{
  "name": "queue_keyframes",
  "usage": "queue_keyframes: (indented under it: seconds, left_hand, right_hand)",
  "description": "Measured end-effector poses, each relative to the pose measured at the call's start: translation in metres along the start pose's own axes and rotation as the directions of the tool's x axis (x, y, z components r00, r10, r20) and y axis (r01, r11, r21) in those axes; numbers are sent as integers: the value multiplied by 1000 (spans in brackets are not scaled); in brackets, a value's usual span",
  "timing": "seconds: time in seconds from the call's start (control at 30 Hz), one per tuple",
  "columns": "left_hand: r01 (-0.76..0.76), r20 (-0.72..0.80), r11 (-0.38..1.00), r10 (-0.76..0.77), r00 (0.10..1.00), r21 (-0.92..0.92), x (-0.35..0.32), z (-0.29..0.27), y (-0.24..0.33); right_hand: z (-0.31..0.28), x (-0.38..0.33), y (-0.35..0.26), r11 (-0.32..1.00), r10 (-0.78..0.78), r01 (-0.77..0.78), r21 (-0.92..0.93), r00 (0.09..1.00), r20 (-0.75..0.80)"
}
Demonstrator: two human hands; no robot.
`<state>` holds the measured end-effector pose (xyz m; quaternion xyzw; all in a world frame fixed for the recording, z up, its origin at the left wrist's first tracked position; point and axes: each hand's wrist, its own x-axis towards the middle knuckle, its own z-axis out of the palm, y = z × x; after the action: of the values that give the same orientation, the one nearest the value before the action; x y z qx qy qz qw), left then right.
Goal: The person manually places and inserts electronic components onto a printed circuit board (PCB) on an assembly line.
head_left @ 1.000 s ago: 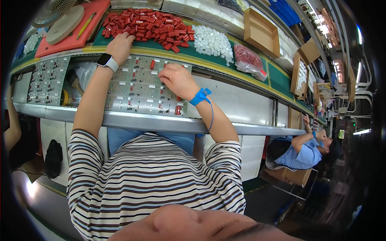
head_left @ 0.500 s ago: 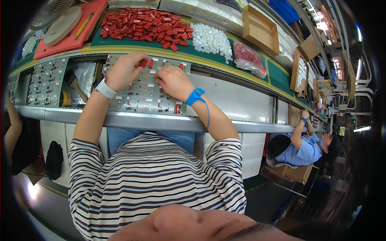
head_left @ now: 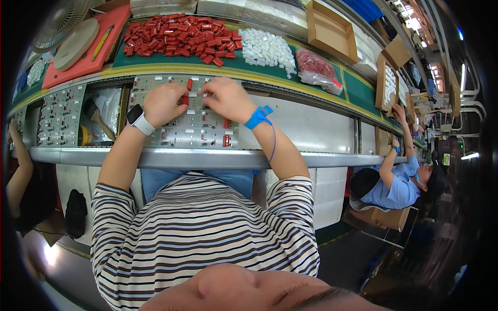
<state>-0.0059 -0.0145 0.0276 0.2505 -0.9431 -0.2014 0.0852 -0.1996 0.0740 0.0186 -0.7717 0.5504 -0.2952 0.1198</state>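
A pale green circuit board panel (head_left: pixel 179 127) lies on the line in front of me, with small parts and a few red capacitors standing on it. My left hand (head_left: pixel 165 105), with a watch on its wrist, is closed over the panel's middle, thumb and fingers on a red capacitor (head_left: pixel 185 99). Just right of it, my right hand (head_left: pixel 226 98) hovers over the panel, thumb and index finger apart and nothing visible between them. A blue wrist strap (head_left: pixel 258 117) with a cord is round that wrist. Another red capacitor (head_left: pixel 190 84) stands between the hands near the far edge.
Beyond the rail lie a heap of red capacitors (head_left: pixel 179 36), a pile of white pieces (head_left: pixel 267 51) and a plastic bag of red parts (head_left: pixel 317 70). Left are more board panels (head_left: pixel 61 114) and a brush (head_left: pixel 98 116). A co-worker (head_left: pixel 389 184) sits farther right.
My left hand has moved nearer and slightly right, bringing a red capacitor down onto the panel's middle. My right hand's fingers have spread. The co-worker at right has raised an arm.
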Motion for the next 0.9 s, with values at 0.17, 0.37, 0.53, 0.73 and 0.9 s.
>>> queue_keyframes:
  seconds: [0.17,0.37,0.53,0.73,0.9]
  left_hand:
    - [31,27,999,-32,999,33,0,-2,3]
    - [-7,17,999,6,1000,53,1,-2,5]
    - [-8,26,995,5,1000,100,2,-3,8]
    - [-28,72,981,15,997,193,7,-3,10]
    - [-40,119,983,19,993,181,9,-6,8]
  right_hand:
    - [-37,-9,58,852,209,-356,-384,903,-374]
    - [-42,-32,102,712,323,-531,-459,828,-458]
    - [-38,-28,111,721,367,-550,-422,819,-441]
    - [-32,-28,114,735,255,-494,-463,836,-486]
    - [-30,-27,117,729,246,-493,-476,837,-490]
